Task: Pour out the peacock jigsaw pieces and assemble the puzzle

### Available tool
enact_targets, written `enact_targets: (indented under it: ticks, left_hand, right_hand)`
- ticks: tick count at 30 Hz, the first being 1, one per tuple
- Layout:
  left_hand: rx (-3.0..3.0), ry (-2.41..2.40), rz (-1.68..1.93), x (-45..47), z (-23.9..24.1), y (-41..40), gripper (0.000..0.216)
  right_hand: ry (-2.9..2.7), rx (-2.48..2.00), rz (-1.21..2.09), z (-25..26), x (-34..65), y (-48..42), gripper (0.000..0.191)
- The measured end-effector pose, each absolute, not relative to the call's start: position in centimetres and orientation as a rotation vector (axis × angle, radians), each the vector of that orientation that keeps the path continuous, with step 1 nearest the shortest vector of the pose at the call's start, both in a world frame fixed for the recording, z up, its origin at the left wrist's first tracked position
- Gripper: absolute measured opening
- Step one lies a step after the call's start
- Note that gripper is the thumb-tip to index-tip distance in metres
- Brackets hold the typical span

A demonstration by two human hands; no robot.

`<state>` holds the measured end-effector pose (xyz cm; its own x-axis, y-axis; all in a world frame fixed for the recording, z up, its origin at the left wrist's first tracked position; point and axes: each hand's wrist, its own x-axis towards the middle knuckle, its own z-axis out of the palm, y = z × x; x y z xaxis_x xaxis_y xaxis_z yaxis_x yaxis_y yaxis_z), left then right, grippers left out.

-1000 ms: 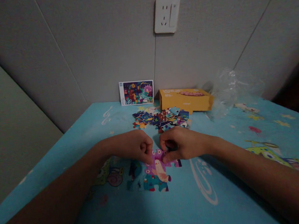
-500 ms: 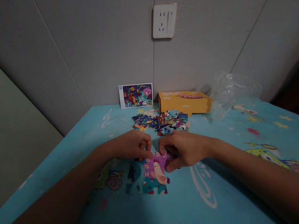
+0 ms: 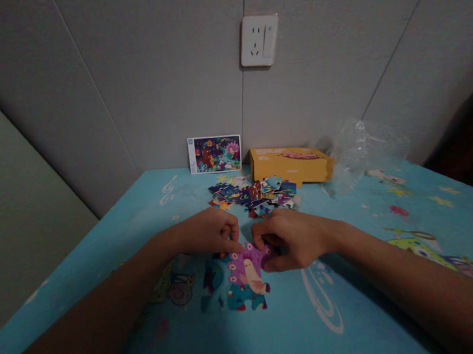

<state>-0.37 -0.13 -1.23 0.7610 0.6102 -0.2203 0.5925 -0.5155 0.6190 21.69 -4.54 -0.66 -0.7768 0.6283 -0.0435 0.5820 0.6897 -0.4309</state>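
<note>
A partly joined patch of jigsaw puzzle (image 3: 243, 280), purple and teal with a pale bird shape, lies on the light blue table (image 3: 278, 330) in front of me. My left hand (image 3: 208, 232) is curled, its fingertips pressing on the patch's upper left edge. My right hand (image 3: 291, 237) is also curled, pinching at the patch's upper right edge; whether a separate piece sits under its fingers is hidden. Just behind both hands lies a heap of loose puzzle pieces (image 3: 253, 194).
A small reference picture card (image 3: 215, 153) leans against the grey wall. A yellow cardboard box (image 3: 290, 165) lies to its right, with crumpled clear plastic (image 3: 362, 149) beside it. A white wall socket (image 3: 259, 40) is above. Cartoon prints cover the tablecloth.
Both hands stayed at the patch's top edge, the fingers shifting slightly. The view tilted a little downward, so the socket sits lower in the picture.
</note>
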Motion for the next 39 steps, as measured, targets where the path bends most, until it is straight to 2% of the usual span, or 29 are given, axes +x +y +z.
enact_targets:
  ticks: [20, 24, 30, 33, 36, 39]
  left_hand:
    - [2.279, 0.919, 0.052, -0.5, -1.4, 0.2, 0.027]
    - [2.302, 0.903, 0.062, -0.7, -1.5, 0.3, 0.027]
    - [2.367, 0.899, 0.068, -0.6, -1.6, 0.2, 0.03]
    - [2.44, 0.934, 0.072, -0.4, -1.5, 0.2, 0.036]
    - [2.517, 1.169, 0.118, -0.4, -1.3, 0.5, 0.034]
    - [2.437, 1.62, 0.341, -0.9, -1.4, 1.6, 0.033]
  right_hand:
    - [-2.774, -1.12, 0.635, -0.7, 23.0, -3.7, 0.018]
    - [-2.689, -1.11, 0.422, -0.4, 23.3, -3.4, 0.016]
    - [-2.054, -1.411, -0.127, -0.7, 25.1, -1.7, 0.022]
    - [-1.993, -1.447, -0.263, -1.4, 25.7, -0.8, 0.02]
    - [-2.141, -1.359, -0.303, -2.2, 25.5, -0.5, 0.033]
    - [-2.321, -1.319, -0.29, -2.8, 24.7, -0.8, 0.046]
